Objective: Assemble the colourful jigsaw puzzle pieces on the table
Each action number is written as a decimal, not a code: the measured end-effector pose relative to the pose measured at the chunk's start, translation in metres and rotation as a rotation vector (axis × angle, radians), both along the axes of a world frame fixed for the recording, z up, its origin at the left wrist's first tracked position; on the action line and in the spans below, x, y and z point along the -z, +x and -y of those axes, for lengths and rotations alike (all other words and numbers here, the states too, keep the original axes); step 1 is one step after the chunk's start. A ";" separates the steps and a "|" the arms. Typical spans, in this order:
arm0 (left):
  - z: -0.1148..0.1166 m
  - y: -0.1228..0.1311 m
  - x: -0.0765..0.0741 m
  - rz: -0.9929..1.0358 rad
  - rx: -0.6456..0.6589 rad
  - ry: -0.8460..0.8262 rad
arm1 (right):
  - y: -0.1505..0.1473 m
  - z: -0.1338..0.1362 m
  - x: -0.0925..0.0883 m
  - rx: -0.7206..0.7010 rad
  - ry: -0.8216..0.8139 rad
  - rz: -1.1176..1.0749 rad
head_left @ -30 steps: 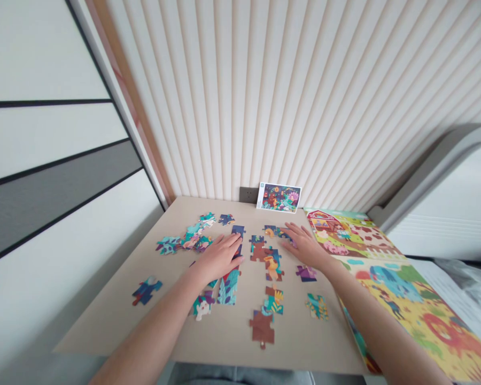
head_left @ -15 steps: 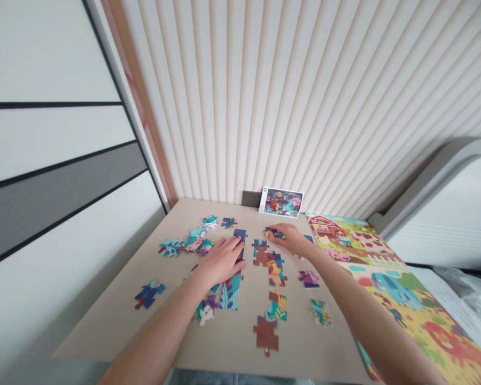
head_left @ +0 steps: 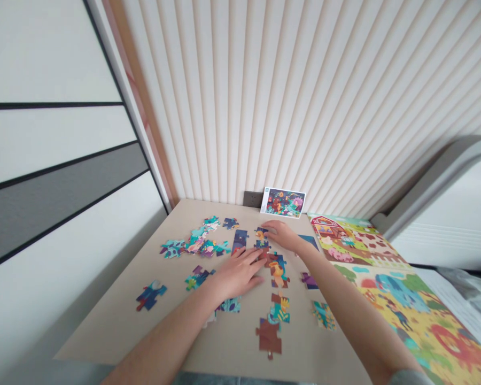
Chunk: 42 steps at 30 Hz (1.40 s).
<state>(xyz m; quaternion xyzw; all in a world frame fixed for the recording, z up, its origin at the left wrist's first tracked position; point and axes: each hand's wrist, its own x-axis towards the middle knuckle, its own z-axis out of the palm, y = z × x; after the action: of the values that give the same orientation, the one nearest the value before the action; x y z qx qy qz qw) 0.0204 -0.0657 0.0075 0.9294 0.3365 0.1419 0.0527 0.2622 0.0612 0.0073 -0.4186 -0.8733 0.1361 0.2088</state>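
Note:
My left hand [head_left: 240, 271] lies flat with its fingers stretched out, the fingertips resting on a brown puzzle piece [head_left: 271, 258] of the joined middle column. Under and beside it stands a dark blue strip of pieces [head_left: 240, 239], partly covered by the fingers. My right hand [head_left: 282, 235] has its fingertips on a dark blue puzzle piece with an orange flower [head_left: 260, 233], at the top of the middle column. Whether that piece interlocks with the one below cannot be made out. Lower in the column are an orange-figure piece [head_left: 278, 275] and a brown piece [head_left: 269, 337].
A picture card [head_left: 284, 203] leans on the wall beside a socket [head_left: 252, 199]. Piled pieces [head_left: 200, 240] lie left; loose ones include a blue piece [head_left: 151, 295], a purple piece [head_left: 309, 280] and a teal piece [head_left: 324, 315]. Farm and animal pictures [head_left: 344, 240] cover the table's right side.
My right hand has moved left with the orange-flower piece, bringing it above the middle column. My left hand has slid right from the blue strip onto the column's brown piece.

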 end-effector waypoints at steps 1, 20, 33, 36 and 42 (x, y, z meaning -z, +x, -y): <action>-0.001 0.000 0.002 0.001 -0.001 -0.002 | 0.000 0.000 0.000 -0.003 0.000 0.000; -0.005 -0.003 0.003 0.048 -0.101 0.017 | 0.007 -0.003 0.010 -0.052 0.027 0.102; -0.007 -0.010 0.002 0.008 -0.039 -0.029 | 0.032 0.007 0.010 -0.052 0.062 0.114; -0.008 -0.011 0.003 0.011 -0.038 -0.039 | 0.038 0.016 0.009 -0.053 0.061 0.124; -0.009 -0.015 0.000 0.008 -0.050 -0.040 | 0.035 0.024 0.008 -0.048 0.055 0.136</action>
<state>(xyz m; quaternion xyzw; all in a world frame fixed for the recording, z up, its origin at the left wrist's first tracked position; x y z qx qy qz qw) 0.0050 -0.0563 0.0079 0.9190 0.3620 0.1402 0.0691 0.2977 0.0374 -0.0004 -0.3998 -0.8987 0.0884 0.1569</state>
